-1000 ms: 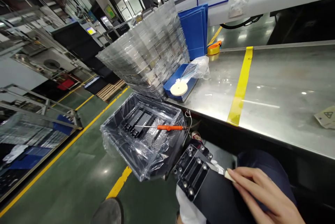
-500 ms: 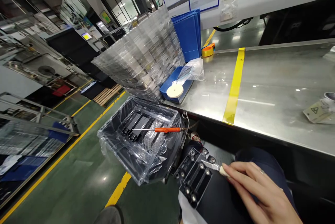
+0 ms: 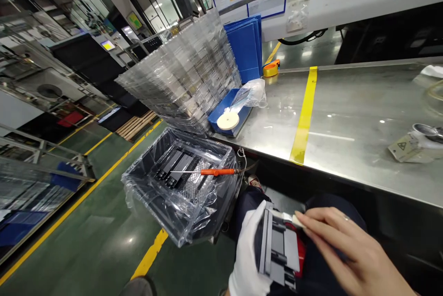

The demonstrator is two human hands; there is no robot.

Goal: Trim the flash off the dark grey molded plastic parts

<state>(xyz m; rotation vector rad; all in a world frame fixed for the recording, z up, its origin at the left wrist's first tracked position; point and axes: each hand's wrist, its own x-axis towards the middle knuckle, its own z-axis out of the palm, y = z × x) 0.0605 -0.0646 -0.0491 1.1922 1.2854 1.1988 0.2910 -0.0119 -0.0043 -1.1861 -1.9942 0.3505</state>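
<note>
Left hand (image 3: 247, 252): gloved, I am gripping the black part (image 3: 277, 252) on edge over my lap.
Blade (image 3: 292, 219): touching the part's top corner; light strokes, away from the glove, seem safest.
Right hand (image 3: 346, 250): bare, I am pinching the blade's handle.

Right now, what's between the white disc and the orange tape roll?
A crumpled clear plastic bag lies between the white disc and the tape roll, seen in the head view.
</note>
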